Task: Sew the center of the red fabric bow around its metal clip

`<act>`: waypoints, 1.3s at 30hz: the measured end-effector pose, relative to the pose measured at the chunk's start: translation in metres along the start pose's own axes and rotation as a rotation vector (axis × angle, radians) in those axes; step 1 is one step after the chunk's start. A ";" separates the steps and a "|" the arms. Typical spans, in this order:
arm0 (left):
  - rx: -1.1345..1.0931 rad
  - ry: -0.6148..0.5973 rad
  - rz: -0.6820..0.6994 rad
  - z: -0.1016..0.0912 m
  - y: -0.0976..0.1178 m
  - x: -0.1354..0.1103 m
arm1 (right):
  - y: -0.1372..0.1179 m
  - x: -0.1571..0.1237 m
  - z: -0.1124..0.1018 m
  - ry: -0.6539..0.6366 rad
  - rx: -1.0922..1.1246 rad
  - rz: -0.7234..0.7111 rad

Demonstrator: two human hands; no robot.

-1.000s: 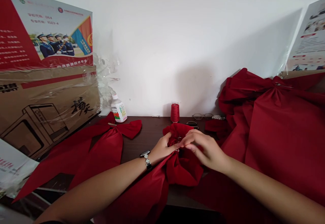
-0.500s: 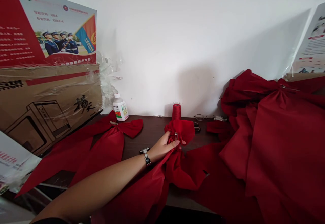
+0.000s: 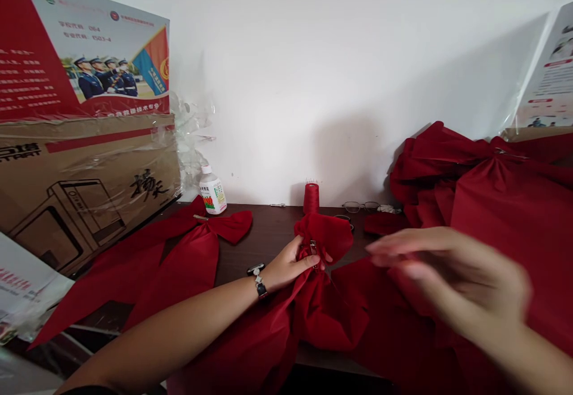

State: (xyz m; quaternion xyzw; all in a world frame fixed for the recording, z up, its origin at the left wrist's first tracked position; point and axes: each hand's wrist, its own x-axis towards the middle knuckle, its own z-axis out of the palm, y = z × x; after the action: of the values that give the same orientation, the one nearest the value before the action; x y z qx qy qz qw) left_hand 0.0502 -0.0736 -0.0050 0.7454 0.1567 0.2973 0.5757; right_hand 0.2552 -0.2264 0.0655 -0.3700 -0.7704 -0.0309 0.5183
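My left hand (image 3: 298, 264), with a black watch on its wrist, is closed round the gathered middle of a red fabric bow (image 3: 331, 317). A small metal clip (image 3: 313, 246) shows at the gather, beside the thumb. My right hand (image 3: 465, 281) is in the air to the right of this bow, apart from it and blurred by motion. Its thumb and fingers are drawn together; whatever they pinch, if anything, cannot be made out. Behind the held bow stands a spool of red thread (image 3: 311, 198) with several thin needles sticking up from its top.
Another red bow (image 3: 188, 252) with a clip lies on the dark table to the left. A large pile of red bows (image 3: 505, 216) fills the right side. A white bottle (image 3: 212, 191), cardboard box (image 3: 102, 204) and eyeglasses (image 3: 360, 206) stand or lie near the wall (image 3: 277, 85).
My right hand has come into view from the right. My left hand and the bow have shifted slightly right and down.
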 end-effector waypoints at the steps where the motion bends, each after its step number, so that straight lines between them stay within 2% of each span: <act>1: 0.046 0.012 0.010 -0.001 0.000 0.000 | 0.002 0.004 0.005 -0.063 0.017 -0.014; 4: 0.165 0.047 0.051 -0.002 -0.002 -0.002 | 0.015 0.012 0.026 -0.284 0.051 -0.103; 7: 0.198 0.039 0.090 -0.003 -0.002 -0.002 | 0.028 0.011 0.041 -0.371 0.050 -0.207; 16: 0.285 -0.015 0.105 0.002 0.011 -0.006 | 0.032 0.008 0.050 -0.351 -0.134 -0.424; 27: 0.328 -0.066 0.117 0.003 0.011 -0.006 | 0.028 0.008 0.051 -0.344 -0.148 -0.390; 33: 0.346 -0.096 0.070 0.001 0.014 -0.007 | 0.028 0.008 0.052 -0.347 -0.126 -0.368; 39: 0.380 -0.100 0.081 0.000 0.012 -0.007 | 0.026 0.006 0.056 -0.338 -0.240 -0.410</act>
State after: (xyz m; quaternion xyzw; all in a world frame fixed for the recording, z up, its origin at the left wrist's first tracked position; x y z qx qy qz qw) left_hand 0.0437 -0.0808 0.0045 0.8602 0.1510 0.2478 0.4194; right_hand 0.2265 -0.1800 0.0359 -0.2651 -0.8955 -0.1640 0.3178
